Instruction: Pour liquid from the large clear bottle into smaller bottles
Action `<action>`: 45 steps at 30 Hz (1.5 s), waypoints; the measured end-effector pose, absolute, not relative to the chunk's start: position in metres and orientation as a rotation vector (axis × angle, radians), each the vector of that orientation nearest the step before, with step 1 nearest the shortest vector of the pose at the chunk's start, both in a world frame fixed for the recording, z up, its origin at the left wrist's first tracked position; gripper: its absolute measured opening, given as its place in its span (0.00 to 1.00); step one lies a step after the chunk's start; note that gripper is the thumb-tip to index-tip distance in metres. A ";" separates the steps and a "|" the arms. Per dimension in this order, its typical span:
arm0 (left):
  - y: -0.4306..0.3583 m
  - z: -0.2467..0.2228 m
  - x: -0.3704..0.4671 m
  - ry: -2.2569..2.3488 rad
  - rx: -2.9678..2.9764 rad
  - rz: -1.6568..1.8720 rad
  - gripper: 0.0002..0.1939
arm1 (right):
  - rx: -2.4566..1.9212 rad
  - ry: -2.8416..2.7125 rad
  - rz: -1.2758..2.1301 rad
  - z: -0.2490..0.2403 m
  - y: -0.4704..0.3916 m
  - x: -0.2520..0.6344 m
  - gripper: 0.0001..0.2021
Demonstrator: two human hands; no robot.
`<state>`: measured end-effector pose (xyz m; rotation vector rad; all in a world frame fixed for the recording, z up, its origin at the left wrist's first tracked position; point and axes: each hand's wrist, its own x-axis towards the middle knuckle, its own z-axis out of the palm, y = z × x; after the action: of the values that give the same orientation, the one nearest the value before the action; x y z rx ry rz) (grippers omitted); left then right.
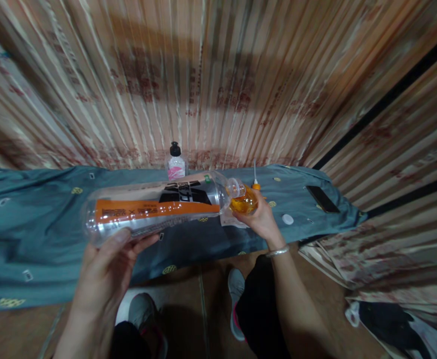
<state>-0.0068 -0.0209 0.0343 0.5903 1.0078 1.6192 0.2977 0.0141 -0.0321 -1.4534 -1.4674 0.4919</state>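
A large clear plastic bottle (154,204) with an orange, silver and black label lies nearly level in the air, its mouth end to the right. My left hand (115,252) is closed around its base end from below. My right hand (257,214) grips a small clear bottle (243,199) holding amber liquid, tilted with its neck toward the large bottle's mouth. The two necks overlap in view; whether they touch I cannot tell. Just behind my right hand, an orange pump top (255,186) with a thin tube stands up.
Behind the large bottle stands a clear bottle with a black cap (175,162). A phone (322,199) and a white round cap (287,219) lie on the teal cloth (35,219) to the right. Pleated curtains (203,89) hang behind, with a dark pole (382,99) at right.
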 end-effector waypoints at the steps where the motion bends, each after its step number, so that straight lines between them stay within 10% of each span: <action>1: -0.021 0.034 -0.007 1.004 0.586 1.629 0.30 | -1.453 -1.466 0.494 -0.032 0.014 0.298 0.31; 45: -0.021 0.031 -0.011 0.962 0.629 1.614 0.28 | -1.503 -1.493 0.453 -0.029 0.011 0.298 0.30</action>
<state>-0.0106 -0.0208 0.0313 0.6293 0.9621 1.6144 0.2980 0.0109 -0.0286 -1.5030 -1.4935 0.4527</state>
